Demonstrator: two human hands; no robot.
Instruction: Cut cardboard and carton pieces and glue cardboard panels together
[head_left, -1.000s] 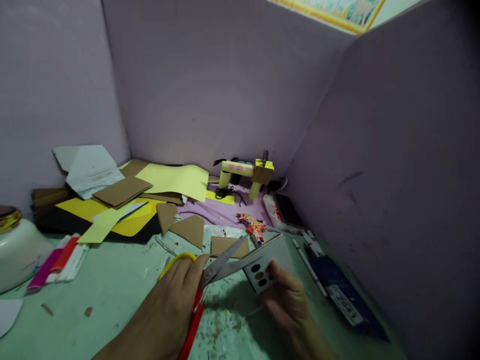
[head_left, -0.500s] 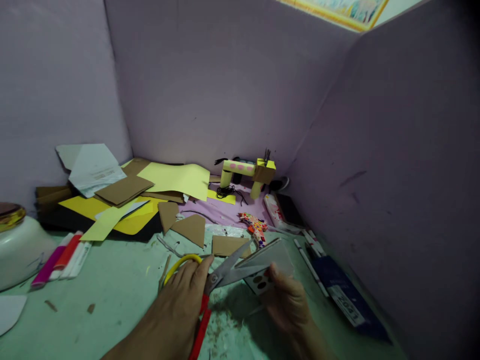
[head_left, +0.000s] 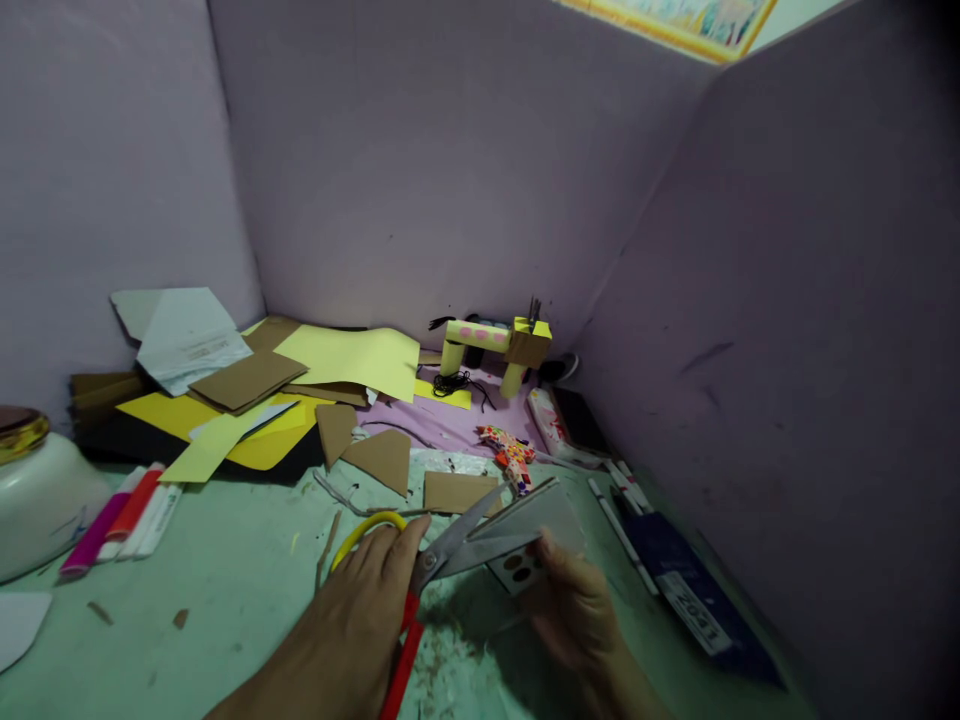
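Observation:
My left hand [head_left: 364,590] is closed round the handles of a pair of scissors [head_left: 442,562], one loop yellow and the other red. The scissor blades stand apart, pointing right, across the edge of a folded grey card [head_left: 551,512]. Brown round spots show on the card's lower face. My right hand [head_left: 577,600] grips this card at its near side, thumb on top. Whether the blades are biting into the card, I cannot tell. Just beyond the blades lies a brown cardboard strip [head_left: 459,492].
Cardboard offcuts [head_left: 384,460] and yellow paper [head_left: 356,358] lie behind. Marker pens [head_left: 124,520] are on the left. At the back stands a yellow paper animal figure [head_left: 480,336], near a patterned cutout [head_left: 511,452]. A dark blue packet [head_left: 705,595] and a phone [head_left: 579,420] lie rightward.
The card and both hands have shifted only very slightly. The scissors remain spread at the card's edge, and both hands keep their hold.

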